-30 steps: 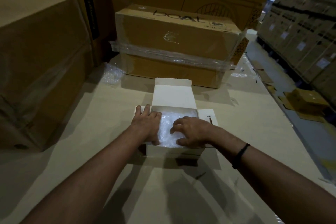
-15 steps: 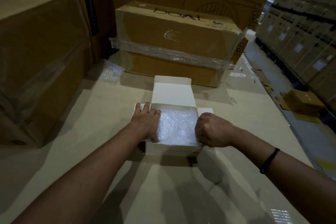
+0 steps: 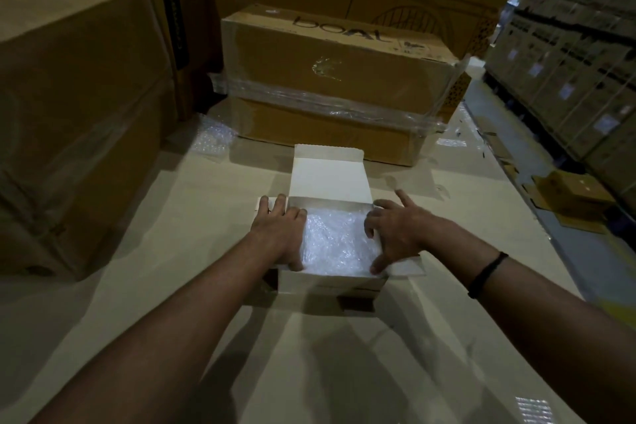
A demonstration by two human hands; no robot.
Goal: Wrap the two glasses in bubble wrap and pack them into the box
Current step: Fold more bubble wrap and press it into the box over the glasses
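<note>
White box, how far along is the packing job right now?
Done: bubble wrap fills the white box; the glasses can't be seen under it. In hand: the left hand and right hand rest with flat fingers on the side flaps. Left: fold the flaps in and close the lid, which stands upright.

Bubble wrap point(image 3: 335, 241) hides what lies in the box point(image 3: 330, 280); glasses unseen.

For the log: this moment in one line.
white cardboard box: lid open, clear bubble wrap inside | left hand: on rim | right hand: on rim
</note>
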